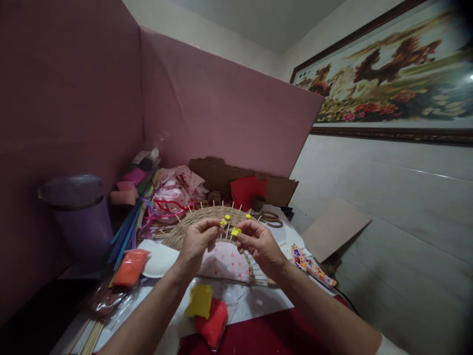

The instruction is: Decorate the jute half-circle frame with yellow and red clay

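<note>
My left hand (197,238) and my right hand (258,241) are raised side by side over a woven rattan piece (207,217) studded with upright thin sticks. Some sticks carry small yellow clay beads (227,217). My right fingers pinch a small lump of yellow clay (235,231). My left fingers are pinched together near a tiny yellow bit (223,222) at a stick. Under my hands lies a pink dotted cloth (226,262). Closer to me lie a yellow clay bag (199,301) and a red clay bag (213,323).
A purple lidded bin (79,212) stands at left beside coloured sticks and pipe cleaners (127,227). An orange clay bag (131,266), white paper plate (158,259), scissors (269,218), red paper (248,191), cardboard (334,228) and pink partition walls (221,108) surround the work spot.
</note>
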{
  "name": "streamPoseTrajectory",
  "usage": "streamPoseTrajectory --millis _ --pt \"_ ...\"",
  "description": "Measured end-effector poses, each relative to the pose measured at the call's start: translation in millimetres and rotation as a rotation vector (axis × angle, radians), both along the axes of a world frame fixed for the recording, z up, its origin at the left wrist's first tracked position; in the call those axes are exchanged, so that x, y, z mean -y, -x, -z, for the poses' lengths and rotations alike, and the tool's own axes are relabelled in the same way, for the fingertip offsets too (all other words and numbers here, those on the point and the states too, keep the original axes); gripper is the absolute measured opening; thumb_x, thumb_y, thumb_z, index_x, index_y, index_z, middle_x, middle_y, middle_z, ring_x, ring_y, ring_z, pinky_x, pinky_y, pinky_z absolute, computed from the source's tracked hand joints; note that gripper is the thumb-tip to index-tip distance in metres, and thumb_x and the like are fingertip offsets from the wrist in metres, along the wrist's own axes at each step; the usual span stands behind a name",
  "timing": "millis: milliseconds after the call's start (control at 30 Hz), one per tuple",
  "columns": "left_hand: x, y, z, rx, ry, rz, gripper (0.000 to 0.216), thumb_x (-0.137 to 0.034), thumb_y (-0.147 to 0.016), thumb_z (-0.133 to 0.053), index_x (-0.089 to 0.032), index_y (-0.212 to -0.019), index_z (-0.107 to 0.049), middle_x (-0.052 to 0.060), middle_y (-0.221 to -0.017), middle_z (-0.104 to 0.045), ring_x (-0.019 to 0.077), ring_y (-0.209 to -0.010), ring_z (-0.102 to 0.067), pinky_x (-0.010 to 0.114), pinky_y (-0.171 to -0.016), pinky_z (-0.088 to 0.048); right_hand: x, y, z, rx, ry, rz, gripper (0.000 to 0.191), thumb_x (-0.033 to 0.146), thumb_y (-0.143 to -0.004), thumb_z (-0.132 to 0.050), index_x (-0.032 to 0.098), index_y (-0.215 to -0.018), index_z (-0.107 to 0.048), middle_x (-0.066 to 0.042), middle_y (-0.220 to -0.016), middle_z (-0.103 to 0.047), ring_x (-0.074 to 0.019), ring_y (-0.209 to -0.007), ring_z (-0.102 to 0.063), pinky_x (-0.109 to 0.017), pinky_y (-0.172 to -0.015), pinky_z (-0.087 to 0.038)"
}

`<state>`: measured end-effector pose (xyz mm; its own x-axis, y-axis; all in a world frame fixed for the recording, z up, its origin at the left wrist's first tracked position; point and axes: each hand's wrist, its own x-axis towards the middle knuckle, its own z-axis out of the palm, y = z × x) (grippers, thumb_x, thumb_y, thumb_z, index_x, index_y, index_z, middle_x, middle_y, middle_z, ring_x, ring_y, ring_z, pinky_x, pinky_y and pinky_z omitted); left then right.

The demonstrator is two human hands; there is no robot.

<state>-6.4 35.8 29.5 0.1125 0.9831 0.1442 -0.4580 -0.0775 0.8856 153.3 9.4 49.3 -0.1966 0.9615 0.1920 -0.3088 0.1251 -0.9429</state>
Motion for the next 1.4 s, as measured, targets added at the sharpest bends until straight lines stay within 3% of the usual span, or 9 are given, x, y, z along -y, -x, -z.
streamPoseTrajectory --millis 133,233,367,533,800,933,1167,1267,1400 --pt "8.2 -6.2 -3.2 -0.025 -0.005 0.088 0.033 -0.038 -0.059 -0.074 -0.011 -0.075 -0.064 -0.005 -0.047 -0.047 0.0022 -0.037 -0.032 0.017 -0.036 -0.02 -3.1 -0.3 7.7 0.087 -0.024 0.012 0.024 0.027 -0.067 -0.075 0.017 -0.084 -0.062 0.002 -0.062 -0.058 -0.0101 -0.053 -0.055 -0.02 -0.045 -0.041" --pt "11.1 -7.0 -4.7 0.016 0.021 0.146 0.034 -0.044 -0.064 -0.071 -0.012 -0.067 -0.059 -0.004 -0.049 -0.047 0.0022 -0.039 -0.033 0.016 -0.037 -0.021 -4.5 -1.5 8.3 0.114 -0.051 0.006 0.021 0.027 -0.069 -0.073 0.016 -0.083 -0.063 0.002 -0.062 -0.059 -0.0099 -0.054 -0.055 -0.02 -0.046 -0.041" --pt "13.8 -4.2 -8.5 0.078 0.079 0.186 0.033 -0.035 -0.061 -0.075 -0.015 -0.06 -0.049 -0.004 -0.051 -0.048 0.0036 -0.043 -0.039 0.016 -0.04 -0.025 -4.0 -1.5 5.3 0.13 -0.08 0.041 0.018 0.025 -0.066 -0.075 0.017 -0.079 -0.063 0.003 -0.062 -0.057 -0.0087 -0.053 -0.052 -0.02 -0.046 -0.041" --pt "15.5 -2.4 -10.6 0.111 0.124 0.169 0.031 -0.019 -0.053 -0.078 -0.015 -0.066 -0.051 -0.005 -0.054 -0.052 0.0046 -0.046 -0.045 0.015 -0.042 -0.026 -3.3 1.4 5.6 0.156 -0.086 0.024 0.018 0.027 -0.068 -0.074 0.016 -0.079 -0.064 0.002 -0.063 -0.059 -0.0097 -0.055 -0.053 -0.021 -0.048 -0.042" --pt "11.1 -4.6 -4.5 -0.092 -0.029 0.113 0.031 -0.032 -0.057 -0.078 -0.012 -0.077 -0.065 -0.004 -0.05 -0.051 0.0036 -0.041 -0.037 0.018 -0.039 -0.024 -0.4 8.1 1.3 0.037 0.025 0.038 0.023 0.026 -0.063 -0.077 0.014 -0.075 -0.06 0.001 -0.062 -0.058 -0.0093 -0.053 -0.053 -0.021 -0.047 -0.041" --pt "11.8 -5.1 -4.7 -0.198 -0.099 0.02 0.027 -0.034 -0.058 -0.077 -0.012 -0.069 -0.067 -0.004 -0.048 -0.05 0.0039 -0.041 -0.036 0.019 -0.039 -0.023 0.7 7.8 -1.4 0.015 0.063 -0.018 0.023 0.028 -0.065 -0.075 0.014 -0.074 -0.059 0.001 -0.061 -0.058 -0.0087 -0.052 -0.054 -0.02 -0.047 -0.041" --pt "9.5 -4.9 -0.4 -0.199 -0.092 0.034 0.027 -0.037 -0.064 -0.072 -0.013 -0.066 -0.061 -0.005 -0.045 -0.045 0.0043 -0.04 -0.035 0.018 -0.039 -0.021 -1.9 7.6 2.3 0.239 -0.184 0.054 0.022 0.028 -0.069 -0.073 0.016 -0.083 -0.062 0.002 -0.063 -0.059 -0.0101 -0.051 -0.054 -0.022 -0.044 -0.045" --pt "10.4 -6.1 -0.9 -0.127 -0.066 0.103 0.026 -0.035 -0.066 -0.07 -0.013 -0.063 -0.058 -0.005 -0.046 -0.046 0.004 -0.04 -0.035 0.017 -0.039 -0.023 -0.9 6.8 1.7 0.291 -0.226 0.075 0.014 0.028 -0.073 -0.069 0.016 -0.074 -0.062 0.003 -0.056 -0.057 -0.0084 -0.046 -0.051 -0.021 -0.043 -0.043" --pt "8.9 0.7 -6.3 0.101 0.078 0.092 0.017 -0.027 -0.067 -0.067 -0.014 -0.068 -0.055 -0.003 -0.055 -0.055 0.0051 -0.044 -0.044 0.016 -0.042 -0.03 -0.6 0.3 0.5 0.124 -0.091 0.022 0.014 0.026 -0.073 -0.069 0.016 -0.07 -0.06 0.003 -0.055 -0.058 -0.0078 -0.044 -0.05 -0.02 -0.042 -0.042"
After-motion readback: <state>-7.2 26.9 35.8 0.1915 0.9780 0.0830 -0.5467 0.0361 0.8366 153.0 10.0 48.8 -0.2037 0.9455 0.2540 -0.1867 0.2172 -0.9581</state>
